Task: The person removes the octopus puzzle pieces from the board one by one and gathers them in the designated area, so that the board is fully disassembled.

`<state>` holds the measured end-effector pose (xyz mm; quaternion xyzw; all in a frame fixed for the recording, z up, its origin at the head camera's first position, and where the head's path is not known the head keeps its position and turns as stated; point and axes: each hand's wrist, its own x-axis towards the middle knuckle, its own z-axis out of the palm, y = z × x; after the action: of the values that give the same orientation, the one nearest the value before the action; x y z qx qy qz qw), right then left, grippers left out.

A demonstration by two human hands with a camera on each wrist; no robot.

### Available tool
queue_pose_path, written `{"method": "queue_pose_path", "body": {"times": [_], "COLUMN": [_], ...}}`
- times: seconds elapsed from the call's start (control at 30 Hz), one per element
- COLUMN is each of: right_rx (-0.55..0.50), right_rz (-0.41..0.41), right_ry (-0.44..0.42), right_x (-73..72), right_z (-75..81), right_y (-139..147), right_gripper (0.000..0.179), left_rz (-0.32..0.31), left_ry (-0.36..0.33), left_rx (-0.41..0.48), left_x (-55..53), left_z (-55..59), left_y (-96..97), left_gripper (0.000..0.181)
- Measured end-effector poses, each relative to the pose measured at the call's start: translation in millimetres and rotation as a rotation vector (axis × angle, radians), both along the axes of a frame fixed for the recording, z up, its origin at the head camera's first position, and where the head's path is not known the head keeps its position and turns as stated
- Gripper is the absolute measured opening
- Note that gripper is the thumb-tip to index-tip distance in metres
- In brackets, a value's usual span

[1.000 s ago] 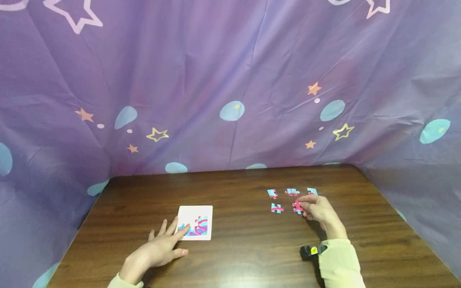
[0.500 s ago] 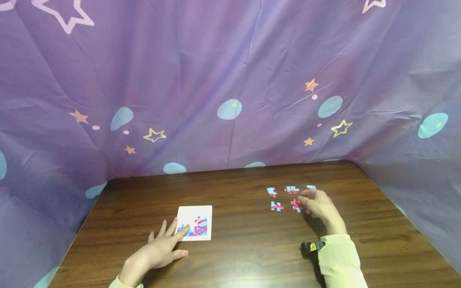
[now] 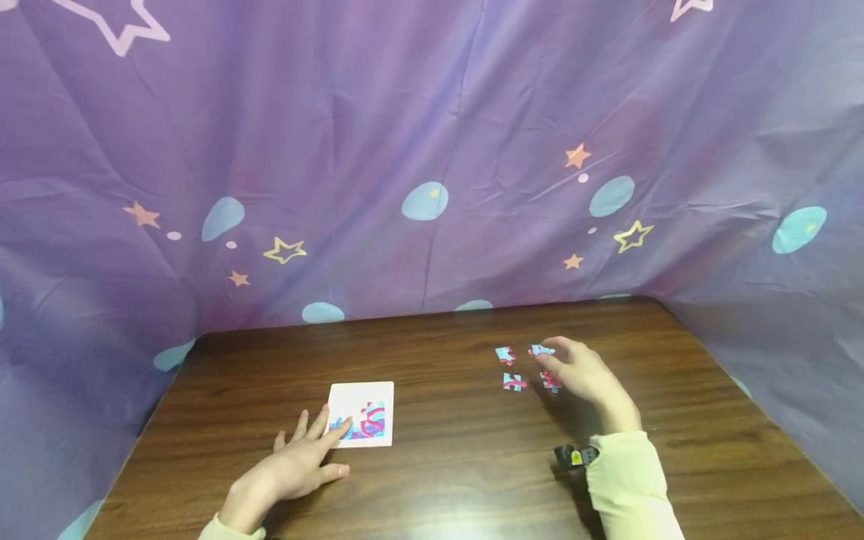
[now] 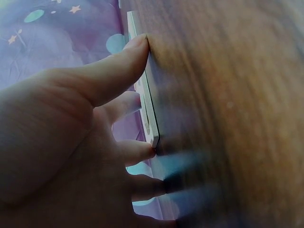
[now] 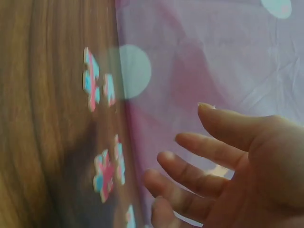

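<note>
My left hand [image 3: 290, 466] lies with straight, spread fingers, its index finger over the white puzzle tray [image 3: 361, 392]. In the left wrist view, the thumb [image 4: 135, 47] is at the tray's edge. Joined jigsaw pieces [image 3: 375, 421] in blue, purple and pink fill part of the tray's lower half. My right hand [image 3: 586, 377] hovers over the loose pieces, fingers loosely bent and holding nothing. Under its fingertips are a pink jigsaw piece [image 5: 104, 175] and a light-blue and pink one [image 3: 541, 350]. Another piece [image 5: 130, 217] shows in the right wrist view but is hidden in the head view.
Two more loose jigsaw pieces, one at the back [image 3: 505, 355] and one nearer [image 3: 514, 382], lie left of my right hand. The brown wooden table [image 3: 439, 450] ends at a purple patterned curtain [image 3: 378, 150]. A black device [image 3: 574, 457] is strapped to my right wrist.
My right hand has lifted from the pink jigsaw piece and shifted slightly left and back, leaving the piece on the table. My left hand stays on the tray. The head view has shifted slightly.
</note>
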<state>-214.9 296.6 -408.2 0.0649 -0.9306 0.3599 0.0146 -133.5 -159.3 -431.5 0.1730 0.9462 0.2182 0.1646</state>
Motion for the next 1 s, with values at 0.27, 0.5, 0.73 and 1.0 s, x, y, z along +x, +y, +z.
{"method": "queue_pose_path", "body": {"times": [0.27,0.5,0.73,1.0], "right_rx": [-0.042,0.025,0.097,0.154], "right_rz": [0.083,0.149,0.251,0.435], "right_ry": [0.068,0.124,0.232,0.249], "right_x": [-2.2,1.3,9.9,18.4], "right_z": [3.9,2.5,-0.9,-6.3], "right_y": [-36,-64,-101,-149], "right_gripper": [0.033,0.033,0.029,0.028], "left_rz": [0.006,0.006,0.005,-0.004], "left_ry": [0.021,0.017,0.019,0.014], "left_rx": [0.003,0.01,-0.007,0.002], "left_x": [1.4,0.6,0.8,1.3], "left_z": [1.3,1.2,-1.1,1.3], "left_y": [-0.2,2.1,2.7,0.8], "left_gripper": [0.071,0.071,0.071,0.072]}}
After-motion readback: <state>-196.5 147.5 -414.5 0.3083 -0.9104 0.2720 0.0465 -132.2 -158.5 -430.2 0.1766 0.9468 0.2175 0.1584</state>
